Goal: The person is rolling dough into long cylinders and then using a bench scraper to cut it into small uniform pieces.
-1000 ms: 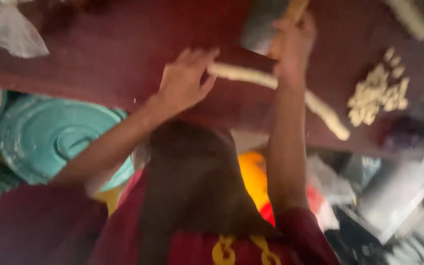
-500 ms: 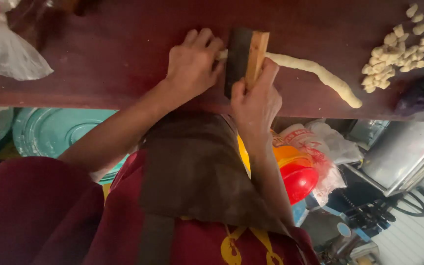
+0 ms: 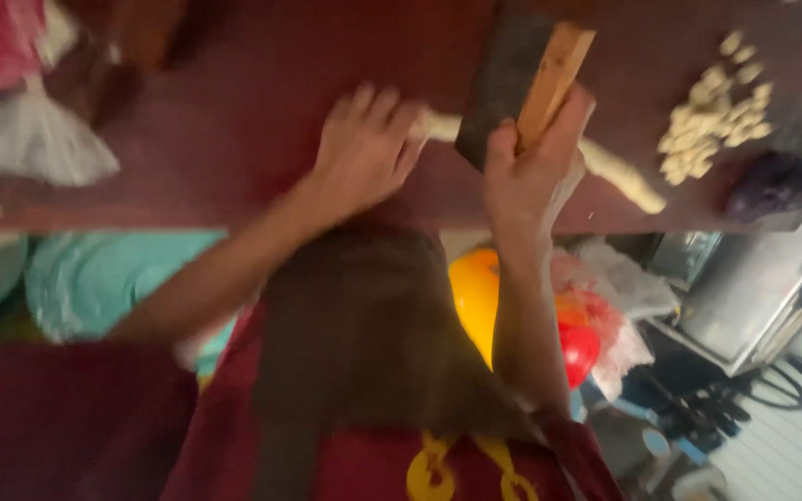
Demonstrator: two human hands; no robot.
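While the head view is blurred, the left hand (image 3: pixel 364 153) lies fingers spread and flat on one end of a pale dough rope (image 3: pixel 616 174) stretched across the dark red table (image 3: pixel 234 111). Just beside it, the right hand (image 3: pixel 529 167) is closed around a dark cleaver (image 3: pixel 503 79) by its wooden handle, blade over the rope. Cut dough pieces (image 3: pixel 712 111) lie further right.

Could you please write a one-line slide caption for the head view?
Left hand steadies a dough rope on a dark red table while the right hand grips a wooden-handled cutter.
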